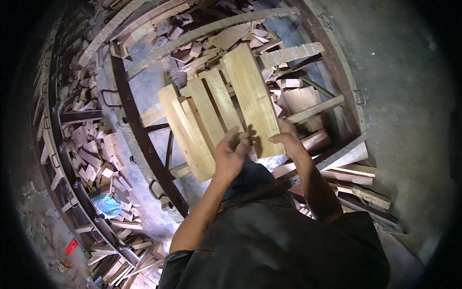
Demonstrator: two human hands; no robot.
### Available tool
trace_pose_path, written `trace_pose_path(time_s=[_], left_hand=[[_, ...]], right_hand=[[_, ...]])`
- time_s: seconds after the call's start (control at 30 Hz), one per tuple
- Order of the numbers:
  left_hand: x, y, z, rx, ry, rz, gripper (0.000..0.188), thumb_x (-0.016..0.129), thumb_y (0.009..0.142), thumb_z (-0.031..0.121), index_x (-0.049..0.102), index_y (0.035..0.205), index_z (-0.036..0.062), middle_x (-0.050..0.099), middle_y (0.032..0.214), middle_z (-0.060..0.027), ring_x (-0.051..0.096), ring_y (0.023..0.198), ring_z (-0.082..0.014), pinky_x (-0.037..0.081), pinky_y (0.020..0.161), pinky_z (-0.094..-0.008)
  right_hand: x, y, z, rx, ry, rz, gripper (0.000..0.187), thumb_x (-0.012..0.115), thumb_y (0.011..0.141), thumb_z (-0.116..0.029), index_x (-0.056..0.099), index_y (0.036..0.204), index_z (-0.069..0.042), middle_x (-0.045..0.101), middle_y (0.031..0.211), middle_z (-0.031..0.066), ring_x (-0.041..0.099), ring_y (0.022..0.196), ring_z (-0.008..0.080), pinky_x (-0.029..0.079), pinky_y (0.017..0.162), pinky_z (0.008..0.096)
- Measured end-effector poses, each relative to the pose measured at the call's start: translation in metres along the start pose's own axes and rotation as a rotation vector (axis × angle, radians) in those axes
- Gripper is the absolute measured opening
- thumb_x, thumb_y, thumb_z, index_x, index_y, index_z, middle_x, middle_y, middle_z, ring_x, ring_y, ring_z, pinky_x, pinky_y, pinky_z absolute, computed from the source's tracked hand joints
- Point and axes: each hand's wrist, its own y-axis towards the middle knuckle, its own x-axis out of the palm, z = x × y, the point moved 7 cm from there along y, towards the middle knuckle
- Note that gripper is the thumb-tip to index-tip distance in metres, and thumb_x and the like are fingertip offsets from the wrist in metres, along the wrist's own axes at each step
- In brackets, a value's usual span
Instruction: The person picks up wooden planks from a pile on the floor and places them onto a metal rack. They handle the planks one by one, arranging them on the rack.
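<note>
I hold a pale wooden slatted panel (216,108), several flat boards joined side by side, tilted up in front of me. My left hand (230,155) grips its near edge at the middle, fingers curled over a board end. My right hand (288,142) holds the near right corner of the widest board. Both forearms rise from the lower edge over my dark clothing.
Below lies a dark metal frame with cross rails (139,130), filled with loose wood offcuts (91,154) and longer planks (288,54). More planks (356,171) lie at the right beside a grey concrete floor (404,96). A blue scrap (107,204) sits lower left.
</note>
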Motion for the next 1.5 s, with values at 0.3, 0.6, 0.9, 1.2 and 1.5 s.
trace_pose_path(time_s=[0.3,0.6,0.9,1.2,1.5], left_hand=[[-0.104,-0.04,-0.044,0.037,0.202,0.302,0.043,0.062,0.097,0.003,0.049,0.136,-0.0109,0.068,0.119,-0.0159,0.064,0.111,-0.0211,0.049,0.099,-0.032],[-0.114,-0.038,-0.054,0.082,0.183,0.416,0.046,0.064,0.097,0.006,0.05,0.137,-0.0107,0.066,0.124,-0.0191,0.062,0.115,-0.0231,0.047,0.101,-0.0343],[-0.068,0.007,-0.042,0.168,0.719,0.441,0.067,0.072,0.081,0.001,0.045,0.143,-0.0063,0.063,0.12,-0.0242,0.061,0.113,-0.0322,0.048,0.098,-0.0388],[-0.033,0.051,-0.013,0.086,1.263,0.515,0.09,0.079,0.071,0.013,0.036,0.149,0.0045,0.049,0.119,-0.0293,0.053,0.102,-0.0439,0.049,0.089,-0.0486],[-0.043,0.038,-0.019,-0.178,-0.04,0.25,0.093,0.07,0.077,-0.006,0.018,0.154,-0.0044,0.065,0.107,-0.0159,0.066,0.084,-0.0206,0.056,0.067,-0.0305]], right_hand=[[-0.147,0.04,0.004,0.227,-0.851,0.179,0.068,0.074,0.076,-0.008,0.052,0.139,0.005,0.066,0.126,0.0167,0.062,0.117,0.0262,0.045,0.103,0.0363],[-0.131,0.105,-0.022,-0.148,-0.873,0.412,0.082,0.078,0.073,-0.009,0.043,0.146,0.001,0.056,0.138,0.024,0.054,0.13,0.0352,0.042,0.111,0.0387],[-0.067,0.11,-0.002,-0.18,-0.828,0.142,0.073,0.072,0.072,-0.007,0.047,0.14,-0.005,0.061,0.129,0.0236,0.059,0.121,0.038,0.047,0.103,0.043],[0.044,0.029,-0.022,-0.533,-1.01,0.319,0.056,0.067,0.076,-0.007,0.054,0.131,-0.001,0.055,0.131,0.0226,0.051,0.124,0.0406,0.041,0.107,0.0476],[0.112,-0.011,0.012,-0.082,-0.615,-0.109,0.099,0.071,0.076,-0.018,0.017,0.156,0.003,0.035,0.153,0.0315,0.037,0.142,0.0425,0.032,0.117,0.0438]])
